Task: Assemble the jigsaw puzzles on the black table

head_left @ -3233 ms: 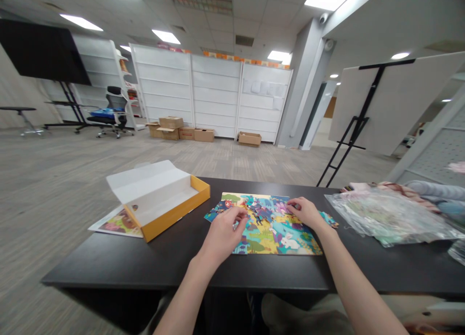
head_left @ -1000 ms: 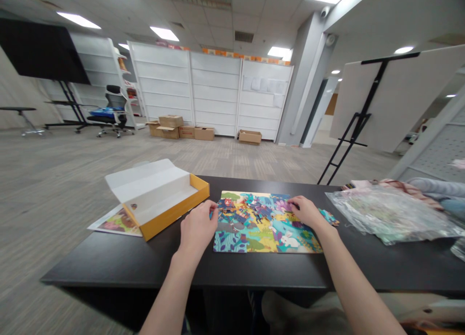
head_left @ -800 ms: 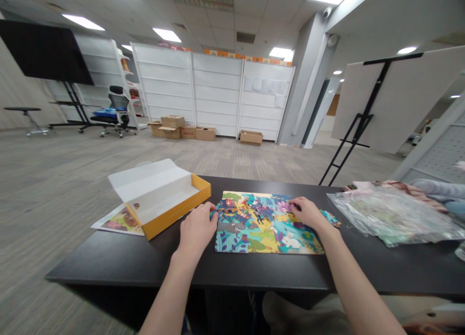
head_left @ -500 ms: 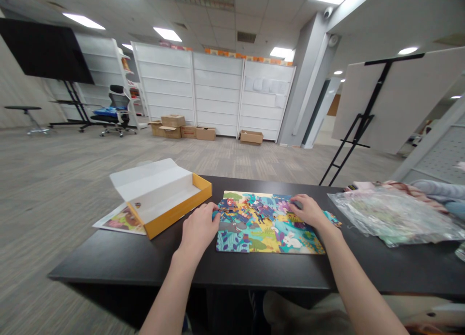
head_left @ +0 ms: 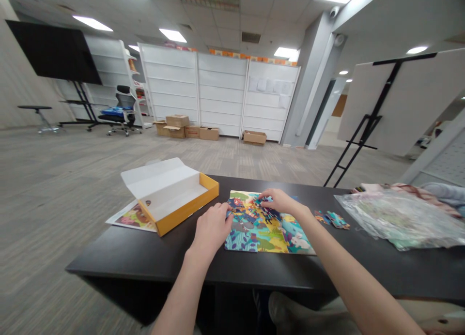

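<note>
A colourful jigsaw puzzle (head_left: 273, 244) with animals and plants lies on the black table, with several loose pieces heaped on its upper middle. At its left edge rests my left hand (head_left: 214, 224), fingers curled together at a dark blue puzzle piece (head_left: 230, 211). My right hand (head_left: 281, 201) reaches over the upper middle of the puzzle, its fingertips closed down on a puzzle piece among the heap; the fingers partly hide it. Right of the puzzle, a few loose pieces (head_left: 337, 220) lie on the table. My right forearm covers the puzzle's right side.
An opened yellow box (head_left: 189, 210) with a white inside stands left of the puzzle, partly over a picture sheet (head_left: 131, 217). Clear plastic bags (head_left: 395, 219) and folded cloth (head_left: 410, 193) lie at the right. The table's front edge (head_left: 174, 278) runs close to me.
My right hand has moved left from the puzzle's upper right to its upper middle, uncovering loose pieces on the right. My left hand stays at the left edge. The view has turned slightly left.
</note>
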The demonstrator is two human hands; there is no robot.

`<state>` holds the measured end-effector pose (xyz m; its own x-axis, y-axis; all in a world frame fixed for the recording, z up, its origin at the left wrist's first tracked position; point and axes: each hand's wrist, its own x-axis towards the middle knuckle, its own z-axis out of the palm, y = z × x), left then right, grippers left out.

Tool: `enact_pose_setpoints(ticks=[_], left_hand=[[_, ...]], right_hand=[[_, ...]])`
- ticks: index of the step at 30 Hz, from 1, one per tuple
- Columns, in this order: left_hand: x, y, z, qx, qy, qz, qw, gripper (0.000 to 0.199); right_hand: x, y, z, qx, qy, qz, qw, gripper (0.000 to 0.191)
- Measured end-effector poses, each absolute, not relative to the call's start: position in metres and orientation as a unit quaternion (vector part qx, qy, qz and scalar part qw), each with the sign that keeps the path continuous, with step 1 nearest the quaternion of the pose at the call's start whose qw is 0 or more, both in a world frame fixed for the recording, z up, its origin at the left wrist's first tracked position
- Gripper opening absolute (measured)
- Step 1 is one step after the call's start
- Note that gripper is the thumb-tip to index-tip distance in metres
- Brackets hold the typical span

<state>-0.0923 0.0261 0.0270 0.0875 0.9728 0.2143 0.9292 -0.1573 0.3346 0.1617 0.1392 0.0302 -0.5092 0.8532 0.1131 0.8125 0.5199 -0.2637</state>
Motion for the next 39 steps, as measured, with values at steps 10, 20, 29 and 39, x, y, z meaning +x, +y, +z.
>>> enact_pose_setpoints(ticks=[10,20,29,39], left_hand=[[-0.088,0.023,0.026,0.76,0.592,0.255,0.087,0.018],[-0.043,0.02,0.014,0.852,0.416,0.287,0.134,0.019],[-0.02,0.028,0.002,0.873,0.426,0.211,0.107,0.019],[-0.008,0.034,-0.004,0.881,0.421,0.203,0.079,0.017]], right_hand=[[0.168,0.123,0.037,-0.479,-0.856,0.05,0.19,0.026],[0.187,0.042,0.038,-0.461,-0.858,0.168,0.152,0.036],[0.198,0.048,0.028,-0.482,-0.843,0.196,0.139,0.041],[0.203,0.049,0.01,-0.476,-0.839,0.175,0.197,0.024]])
